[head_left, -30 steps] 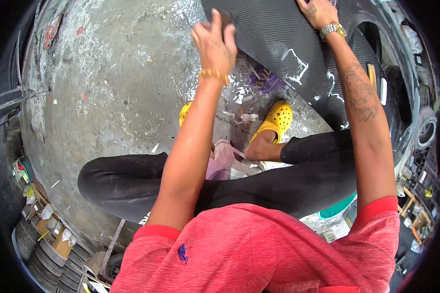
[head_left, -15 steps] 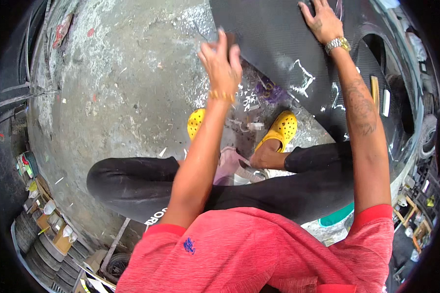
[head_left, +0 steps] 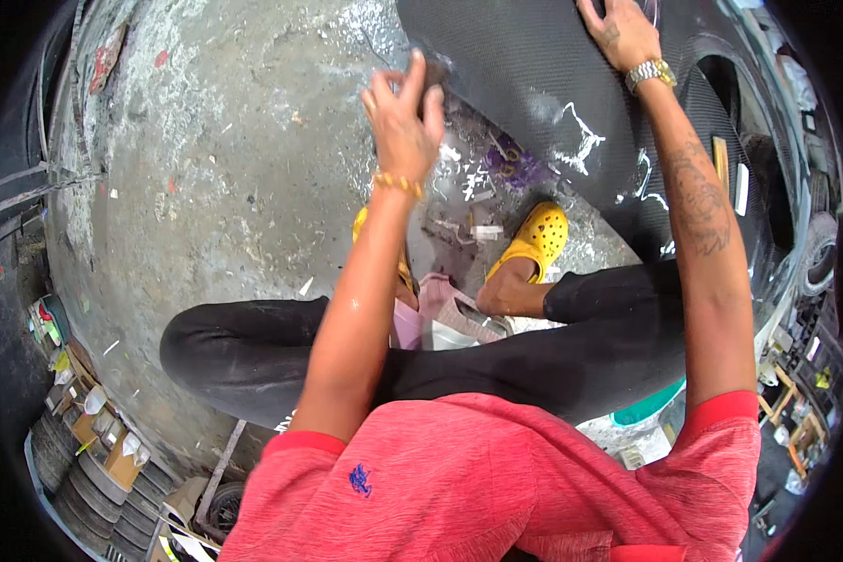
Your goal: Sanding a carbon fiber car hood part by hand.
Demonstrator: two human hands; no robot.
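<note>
A large black panel with a woven carbon-fibre look [head_left: 525,56] lies on the right, with white streaks on its wet surface. At its left edge my left hand [head_left: 403,122] is closed on a small dark brown pad [head_left: 436,69], pressed between thumb and fingers. The pad's kind is hard to make out; it touches the panel's edge. My right hand [head_left: 625,39] lies flat on top of the panel farther right, fingers spread, holding nothing visible. Its fingertips are partly cut off by the upper rim of the view.
Below the panel's edge is a purple cloth-like patch [head_left: 515,167]. My yellow clogs [head_left: 539,239] stand on the wet grey concrete floor [head_left: 225,187], strewn with scraps. A wooden strip [head_left: 720,164] and a white strip [head_left: 741,190] lie on the panel. Tires [head_left: 66,473] and clutter line the lower left.
My left hand has moved a little to the left and toward me along the panel's edge, with the dark pad still in it. My right hand stays on the panel, nearly still.
</note>
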